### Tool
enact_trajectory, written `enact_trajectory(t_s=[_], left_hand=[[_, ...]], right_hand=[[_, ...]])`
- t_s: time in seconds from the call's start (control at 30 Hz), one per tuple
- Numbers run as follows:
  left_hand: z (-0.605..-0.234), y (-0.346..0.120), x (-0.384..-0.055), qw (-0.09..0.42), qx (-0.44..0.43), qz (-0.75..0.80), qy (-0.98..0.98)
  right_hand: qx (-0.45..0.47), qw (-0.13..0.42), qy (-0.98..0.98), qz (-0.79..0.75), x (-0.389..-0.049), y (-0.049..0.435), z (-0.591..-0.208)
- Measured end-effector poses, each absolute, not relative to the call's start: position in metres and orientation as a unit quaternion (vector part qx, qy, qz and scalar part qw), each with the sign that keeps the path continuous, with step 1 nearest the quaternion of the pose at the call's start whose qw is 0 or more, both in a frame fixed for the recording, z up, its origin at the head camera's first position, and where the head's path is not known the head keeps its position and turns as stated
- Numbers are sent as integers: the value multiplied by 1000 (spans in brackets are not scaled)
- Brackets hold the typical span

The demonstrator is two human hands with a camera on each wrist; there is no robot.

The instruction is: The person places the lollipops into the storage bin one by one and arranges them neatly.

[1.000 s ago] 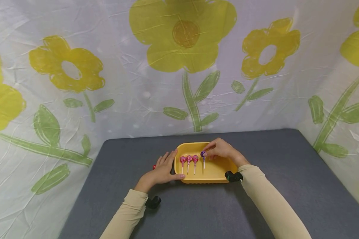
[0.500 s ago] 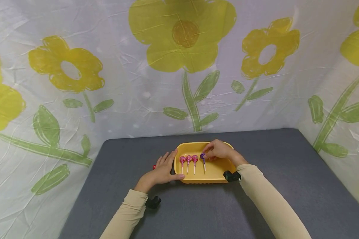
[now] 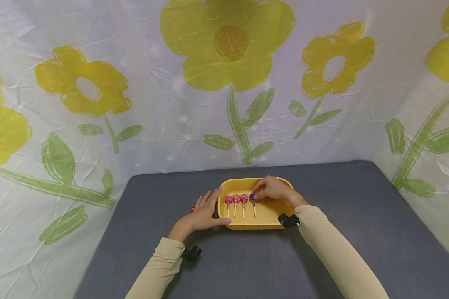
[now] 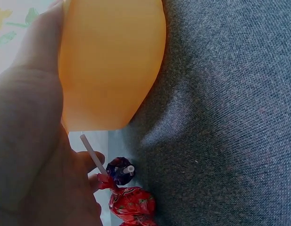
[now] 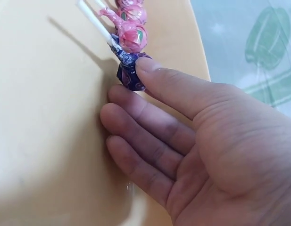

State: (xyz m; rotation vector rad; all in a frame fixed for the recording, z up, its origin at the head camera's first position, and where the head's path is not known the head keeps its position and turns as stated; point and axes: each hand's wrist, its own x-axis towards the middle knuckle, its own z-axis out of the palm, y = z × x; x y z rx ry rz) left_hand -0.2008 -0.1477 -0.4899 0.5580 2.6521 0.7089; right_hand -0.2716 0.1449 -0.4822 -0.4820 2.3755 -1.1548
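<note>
My right hand [image 3: 271, 189] pinches the purple lollipop [image 3: 252, 195] by its wrapped head, inside the yellow tray [image 3: 271, 216]; its stick points back toward me, long axis running roughly away from my body. Just left of those fingers, three pink lollipops [image 3: 236, 199] lie nearly parallel. My left hand [image 3: 202, 214] spreads wide against the tray's left end; past it sit a red lollipop [image 4: 132, 203] and a dark-wrapped lollipop [image 4: 120, 170]. Beneath is the grey bench [image 3: 247, 265]; beyond both hands, flower-printed cloth [image 3: 146, 124].

Draped nook: tbl [image 3: 228, 265], flwr backdrop [image 3: 153, 99]

Lollipops [image 3: 236, 199] in tray [image 3: 271, 214] on table [image 3: 243, 261]
</note>
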Motion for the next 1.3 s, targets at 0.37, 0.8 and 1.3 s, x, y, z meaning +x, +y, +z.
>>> enact_trajectory(t_s=[0.37, 0.8, 1.3], left_hand=[[-492, -149, -200, 164, 203, 258, 930], [-496, -149, -204, 177, 198, 255, 930], [-490, -147, -200, 168, 195, 252, 933]], right_hand=[[-176, 221, 870, -405, -272, 142, -484], [-185, 218, 867, -407, -271, 139, -481], [-182, 220, 868, -406, -269, 138, -482]])
